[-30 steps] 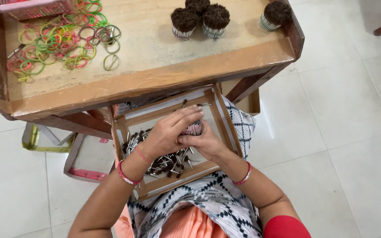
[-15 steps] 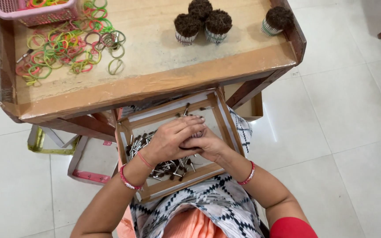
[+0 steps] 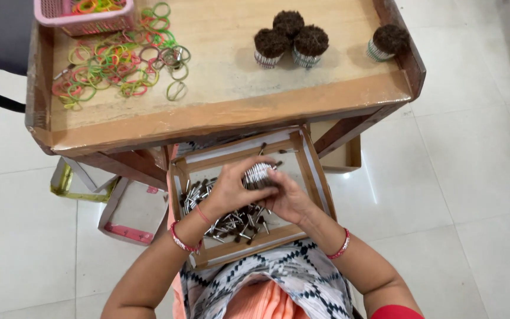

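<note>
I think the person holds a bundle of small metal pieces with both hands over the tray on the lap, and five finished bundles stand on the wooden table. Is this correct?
Not quite: the head view shows four finished bundles on the wooden table, not five. The rest holds: the left hand and right hand hold a bundle of small metal pieces over the tray on the lap.

floor (image 3: pixel 473 177): you sit over glossy white tiles with thin grout lines. furniture: low wooden table (image 3: pixel 231 112) with raised rim ahead of you. light: soft glare on tiles beside its leg.

Low table edge (image 3: pixel 225 121) close above the tray (image 3: pixel 311 171), open floor (image 3: pixel 473 177) rightward
</note>
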